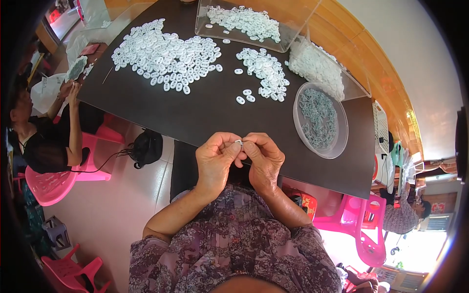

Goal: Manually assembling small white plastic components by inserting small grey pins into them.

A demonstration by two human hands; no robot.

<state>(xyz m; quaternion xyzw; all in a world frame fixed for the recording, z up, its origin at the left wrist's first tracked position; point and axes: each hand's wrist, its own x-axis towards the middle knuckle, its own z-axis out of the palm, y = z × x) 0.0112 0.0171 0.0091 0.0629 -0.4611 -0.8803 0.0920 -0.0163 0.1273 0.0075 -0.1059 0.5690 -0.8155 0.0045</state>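
Observation:
Just in front of the table's near edge, my two hands meet fingertip to fingertip. My left hand point(214, 158) pinches a small white oval plastic piece point(238, 141) between thumb and finger. My right hand point(265, 160) is closed in a pinch against it; whatever its fingertips hold is too small and covered to make out. Beyond them on the dark table lie a large heap of white two-holed oval pieces point(168, 56) and a smaller heap point(266, 71). To the right stands a round clear tub point(297, 122) with many tiny grey-green parts point(318, 117) inside.
Clear bins point(288, 48) with more white pieces line the table's point(195, 117) far side, beside a full clear bag point(317, 68). At left a person point(49, 132) sits on a pink chair point(53, 183), handling something. Another pink chair point(342, 215) stands at right.

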